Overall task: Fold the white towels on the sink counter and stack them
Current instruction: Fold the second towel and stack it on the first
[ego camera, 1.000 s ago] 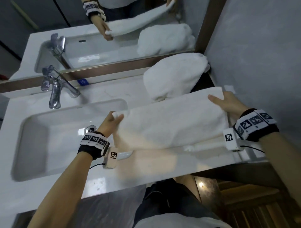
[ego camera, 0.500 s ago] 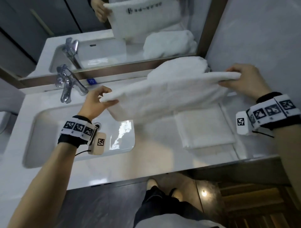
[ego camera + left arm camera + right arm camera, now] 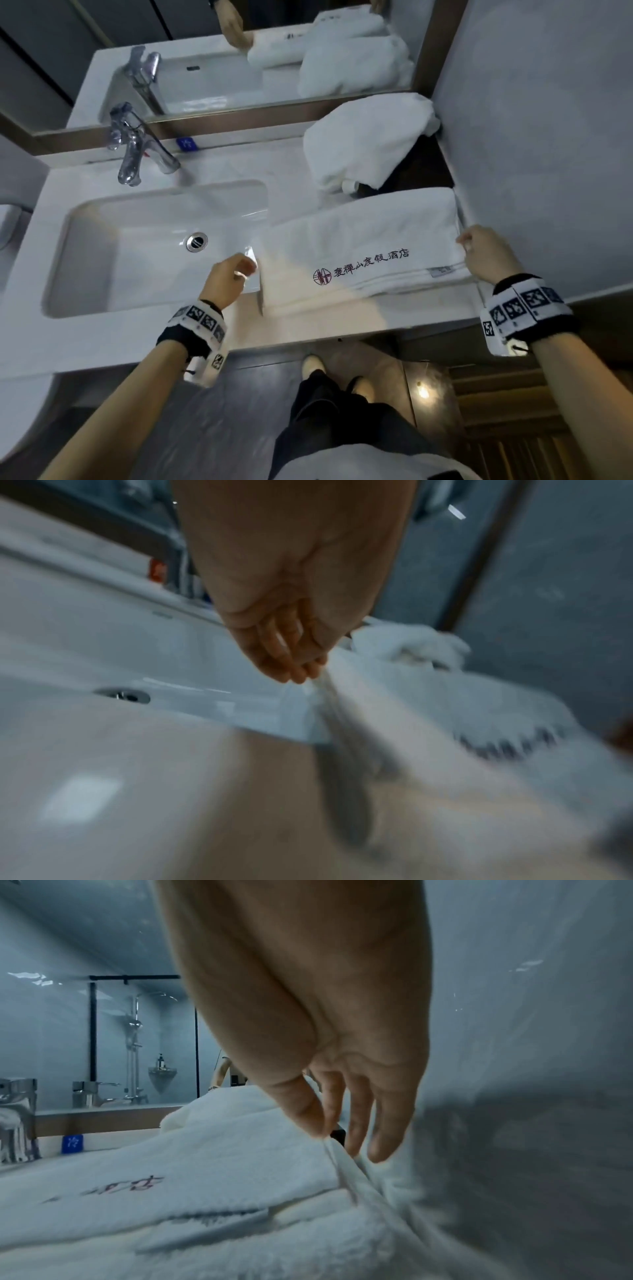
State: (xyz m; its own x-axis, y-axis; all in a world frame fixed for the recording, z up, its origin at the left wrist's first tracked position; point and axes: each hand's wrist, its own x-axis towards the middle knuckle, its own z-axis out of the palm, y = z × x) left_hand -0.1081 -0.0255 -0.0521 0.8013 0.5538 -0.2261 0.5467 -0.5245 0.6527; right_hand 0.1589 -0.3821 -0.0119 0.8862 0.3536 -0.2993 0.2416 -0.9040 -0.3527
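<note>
On the counter (image 3: pixel 144 339) right of the basin (image 3: pixel 102 240), the printed towel (image 3: pixel 370 236) is pinched at both ends by the left hand (image 3: pixel 228 275) and right hand (image 3: pixel 485 254). If one end is pulled harder, the layers could be skewed.

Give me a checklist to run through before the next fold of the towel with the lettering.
1. Lettered towel lies flat on the counter: ok.
2. Left hand pinches its left edge: ok, by the left wrist view.
3. Right hand pinches its right edge: ok.
4. Left end clear of the sink: not ok, it overhangs the basin.
5. Crumpled towel behind stays out of the way: ok.
6. Layers underneath aligned: cannot tell.
</note>
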